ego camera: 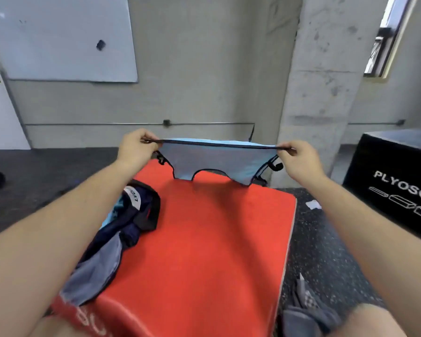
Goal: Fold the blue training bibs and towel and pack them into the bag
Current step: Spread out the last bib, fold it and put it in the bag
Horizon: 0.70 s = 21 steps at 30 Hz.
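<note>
A light blue training bib with dark trim hangs stretched in the air over the far end of a red padded box. My left hand pinches its top edge at the left corner, and my right hand pinches the right corner. The bib is doubled over, with its neck cutout and straps dangling at the bottom. A dark navy bag lies open on the left side of the red box, with some light blue fabric showing inside. No towel can be told apart.
A black plyo box stands at the right on the speckled dark floor. Grey cloth lies on the floor at the lower right. A concrete pillar and wall rise behind, with a whiteboard at the upper left.
</note>
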### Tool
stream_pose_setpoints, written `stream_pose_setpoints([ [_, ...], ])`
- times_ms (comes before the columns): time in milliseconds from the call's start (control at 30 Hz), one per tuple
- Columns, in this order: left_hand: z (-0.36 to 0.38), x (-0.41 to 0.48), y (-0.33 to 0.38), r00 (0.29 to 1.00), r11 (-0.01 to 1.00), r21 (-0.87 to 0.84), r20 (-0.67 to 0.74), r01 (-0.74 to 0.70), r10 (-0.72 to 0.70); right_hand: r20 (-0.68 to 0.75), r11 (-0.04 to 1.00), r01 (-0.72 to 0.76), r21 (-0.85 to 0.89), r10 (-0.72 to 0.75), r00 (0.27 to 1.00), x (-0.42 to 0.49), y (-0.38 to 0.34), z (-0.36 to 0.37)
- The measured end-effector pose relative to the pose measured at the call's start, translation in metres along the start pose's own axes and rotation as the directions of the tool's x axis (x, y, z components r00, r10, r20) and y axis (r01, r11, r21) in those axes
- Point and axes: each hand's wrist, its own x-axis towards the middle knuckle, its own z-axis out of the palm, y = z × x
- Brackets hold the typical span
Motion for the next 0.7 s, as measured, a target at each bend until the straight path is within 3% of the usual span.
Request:
stream_pose_setpoints([
  [167, 0.040, -0.106, -0.122, 0.989, 0.987, 0.146, 0.115, 0.073, -0.090, 0.148, 0.982, -0.189, 0.010, 0.186, 0.971, -0.111, 0.098, 0.047],
  [300, 0.063, -0.178, -0.179, 0.969, 0.964, 0.244, 0.193, 0.106, -0.155, 0.218, 0.959, -0.253, -0.131, 0.276, 0.936, -0.181, 0.153, 0.073],
  [500, 0.070, -0.218, -0.203, 0.952, 0.920, 0.392, 0.272, 0.021, -0.138, 0.330, 0.941, -0.189, -0.280, 0.279, 0.902, -0.218, 0.169, 0.074],
  [567, 0.069, -0.226, -0.205, 0.972, 0.869, 0.488, 0.231, -0.084, -0.036, 0.274, 0.909, -0.151, -0.389, 0.271, 0.923, -0.224, 0.164, 0.074],
  [633, 0.070, -0.227, -0.205, 0.978, 0.784, 0.593, 0.190, -0.182, 0.083, 0.185, 0.838, -0.048, -0.544, 0.175, 0.967, -0.225, 0.157, 0.077],
  [700, 0.080, -0.222, -0.201, 0.973, 0.768, 0.605, 0.208, -0.211, 0.103, 0.162, 0.824, 0.046, -0.565, 0.056, 0.985, -0.222, 0.144, 0.089],
])
